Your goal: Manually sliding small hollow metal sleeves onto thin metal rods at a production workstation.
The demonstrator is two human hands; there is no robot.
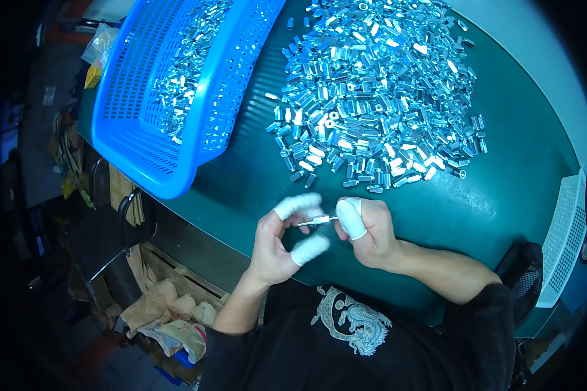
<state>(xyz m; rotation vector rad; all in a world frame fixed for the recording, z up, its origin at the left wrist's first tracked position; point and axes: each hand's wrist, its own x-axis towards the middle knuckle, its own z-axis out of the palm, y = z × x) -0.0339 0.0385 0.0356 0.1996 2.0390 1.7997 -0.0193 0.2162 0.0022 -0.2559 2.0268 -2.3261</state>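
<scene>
White finger covers sit on the thumbs and fingertips of both hands. My right hand [370, 229] is closed, pinching the end of a thin metal rod [333, 218]. Around the rod is a small shiny metal piece, seemingly a hex coupling nut [321, 220], and the rod's tip sticks out past it to the left. My left hand [275, 244] has its thumb and forefinger spread apart on either side of the nut; whether its other fingers touch the rod's tip I cannot tell. Beyond both hands lies a broad heap of similar hex metal pieces [378, 98] on the green table [437, 215].
A blue slotted plastic basket [182, 176], with many metal pieces in it, stands at the far left by the table edge. A white perforated tray [563, 241] is at the right edge. Chairs [120, 225] and crumpled brown sacks [160, 306] are below left.
</scene>
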